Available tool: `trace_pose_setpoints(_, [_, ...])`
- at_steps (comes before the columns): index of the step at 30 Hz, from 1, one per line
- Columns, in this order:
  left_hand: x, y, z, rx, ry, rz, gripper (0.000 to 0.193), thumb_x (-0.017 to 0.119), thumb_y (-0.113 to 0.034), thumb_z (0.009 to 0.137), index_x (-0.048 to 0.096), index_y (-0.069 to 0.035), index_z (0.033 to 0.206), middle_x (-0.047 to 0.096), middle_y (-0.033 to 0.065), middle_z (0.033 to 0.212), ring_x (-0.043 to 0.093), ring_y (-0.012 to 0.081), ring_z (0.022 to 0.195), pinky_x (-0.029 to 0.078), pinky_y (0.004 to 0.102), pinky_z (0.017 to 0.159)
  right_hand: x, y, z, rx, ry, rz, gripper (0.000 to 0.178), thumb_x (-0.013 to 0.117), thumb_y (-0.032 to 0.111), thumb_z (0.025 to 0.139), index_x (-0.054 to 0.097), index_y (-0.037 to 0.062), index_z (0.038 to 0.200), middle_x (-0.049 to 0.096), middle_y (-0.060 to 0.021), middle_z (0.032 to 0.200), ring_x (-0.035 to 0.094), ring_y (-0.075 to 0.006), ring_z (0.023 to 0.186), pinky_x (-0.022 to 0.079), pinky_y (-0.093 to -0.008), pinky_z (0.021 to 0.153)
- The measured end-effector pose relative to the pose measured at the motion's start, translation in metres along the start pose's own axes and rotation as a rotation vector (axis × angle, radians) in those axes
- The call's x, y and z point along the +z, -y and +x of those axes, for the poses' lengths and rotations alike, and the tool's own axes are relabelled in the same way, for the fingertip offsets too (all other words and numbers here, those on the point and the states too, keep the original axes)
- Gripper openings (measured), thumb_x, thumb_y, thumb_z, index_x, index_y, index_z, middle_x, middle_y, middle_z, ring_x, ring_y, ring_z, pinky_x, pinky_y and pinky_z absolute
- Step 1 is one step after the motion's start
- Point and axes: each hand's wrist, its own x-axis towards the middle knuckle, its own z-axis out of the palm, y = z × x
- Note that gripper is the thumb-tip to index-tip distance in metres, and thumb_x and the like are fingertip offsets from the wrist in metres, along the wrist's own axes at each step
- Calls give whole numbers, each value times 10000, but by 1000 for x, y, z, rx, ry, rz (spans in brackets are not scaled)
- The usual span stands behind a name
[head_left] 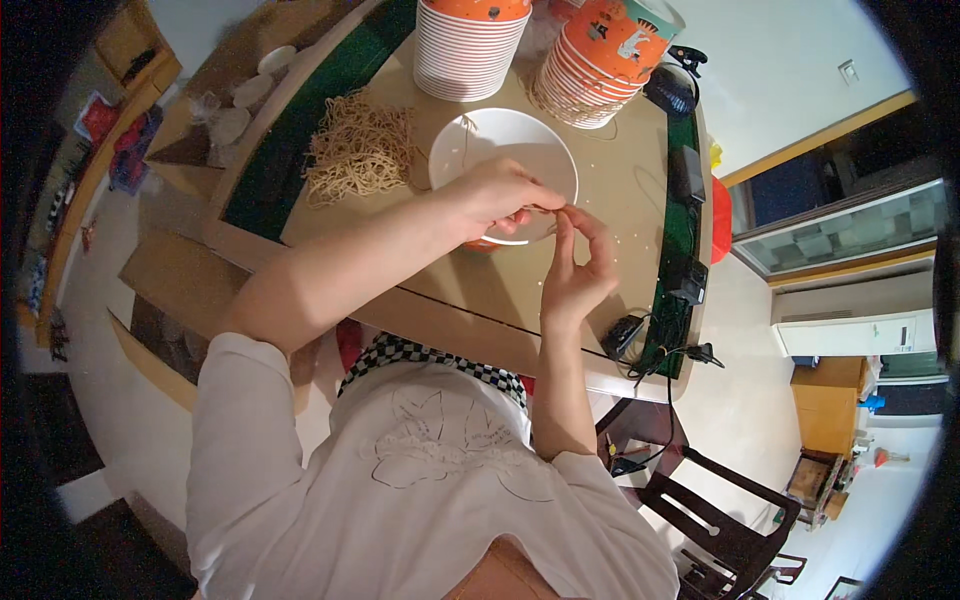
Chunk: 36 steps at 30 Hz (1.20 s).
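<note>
My left hand (508, 197) reaches across a white-lined paper bucket (505, 138) with its fingers closed. Just past the bucket's near right rim, its fingertips meet those of my right hand (583, 268), whose thumb and index finger are pinched. A thin strand seems to lie between the fingertips, but it is too small to make out. The bucket stands upright, and a bit of its orange outside shows below the rim. Left of it lies a tangled pile of beige cords (360, 150). One cord end (468, 124) hangs over the bucket's far rim.
Two stacks of orange-patterned paper buckets (470, 55) (590, 75) stand at the back; cords lie around the right one. Black adapters (624, 336) and cables line the table's right side. Open cardboard boxes (180, 280) stand at the left. A dark chair (715, 510) is at lower right.
</note>
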Motion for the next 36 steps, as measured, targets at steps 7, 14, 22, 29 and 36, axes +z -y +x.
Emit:
trace_pose_setpoints(7, [0,2,-5,27,93,-65,156,706,-173,800,680,-30,859,517,-38,611,431,30,512,281,172,417,2,0,-4,-46,-95,-60,155,666,-20,796,683,8,947,643,-120,985,609,-228,922,483,-315,803])
trace_pose_setpoints(14, [-1,-1,-4,38,35,-47,163,698,-153,801,678,-18,890,514,-30,614,423,32,518,288,182,423,0,5,-7,-88,8,-80,184,610,-33,835,671,1,1005,605,-139,1091,585,-233,989,468,-318,855])
trace_pose_setpoints(22, [-2,1,-8,166,-29,282,173,674,-134,821,677,3,926,583,-5,689,452,26,549,335,178,460,-8,-13,1,235,137,279,126,607,40,870,641,-3,983,638,-85,957,587,-146,891,464,-269,812])
trace_pose_setpoints(29, [-2,2,-13,292,-62,279,168,646,-119,845,676,10,947,658,23,770,498,40,562,395,186,502,-5,-19,6,296,161,336,56,638,44,851,620,0,879,641,-34,832,579,-97,782,464,-245,758])
trace_pose_setpoints(36, [0,8,-11,528,-166,605,126,622,-102,845,670,-8,915,669,38,799,560,74,643,456,228,604,-2,-13,9,273,172,337,67,653,31,831,615,10,883,638,-31,838,560,-75,745,461,-224,689])
